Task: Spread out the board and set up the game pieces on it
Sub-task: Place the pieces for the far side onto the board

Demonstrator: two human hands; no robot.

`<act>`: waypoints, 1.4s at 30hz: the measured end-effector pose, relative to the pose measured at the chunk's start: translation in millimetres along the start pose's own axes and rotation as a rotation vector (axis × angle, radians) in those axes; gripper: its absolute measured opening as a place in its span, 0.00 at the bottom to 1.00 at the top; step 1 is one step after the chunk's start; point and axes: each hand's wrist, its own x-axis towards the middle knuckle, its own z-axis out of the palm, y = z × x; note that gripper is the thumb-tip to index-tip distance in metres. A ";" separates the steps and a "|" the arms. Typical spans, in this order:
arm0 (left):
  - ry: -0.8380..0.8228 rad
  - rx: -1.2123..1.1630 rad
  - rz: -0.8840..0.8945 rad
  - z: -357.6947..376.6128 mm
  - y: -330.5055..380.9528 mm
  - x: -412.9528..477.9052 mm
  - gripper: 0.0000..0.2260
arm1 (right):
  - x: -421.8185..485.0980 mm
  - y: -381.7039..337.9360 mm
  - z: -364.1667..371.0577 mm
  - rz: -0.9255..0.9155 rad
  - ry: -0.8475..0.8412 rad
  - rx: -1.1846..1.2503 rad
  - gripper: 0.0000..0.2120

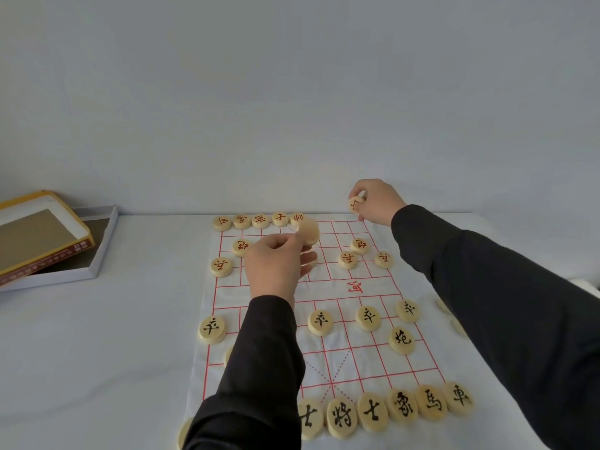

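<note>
A white cloth board (357, 352) with red grid lines lies flat on the table. Round wooden pieces stand on it: black-lettered ones along the near edge (402, 407) and red-lettered ones along the far edge (259, 219). My left hand (276, 264) is over the far half of the board and pinches a blurred wooden piece (308, 231) at its fingertips. My right hand (376, 201) is raised over the far right corner and grips another piece (354, 203). My left sleeve hides part of the near left rows.
An open white box tray (100, 251) with a yellow-edged lid (42, 235) resting in it sits at the far left. Two loose pieces (457, 326) lie off the board beside my right sleeve. A plain wall rises behind the table.
</note>
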 end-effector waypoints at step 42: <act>0.029 -0.059 0.013 -1.1 4.9 2.0 0.06 | 17.2 -11.7 40.7 -0.215 -0.072 -0.232 0.12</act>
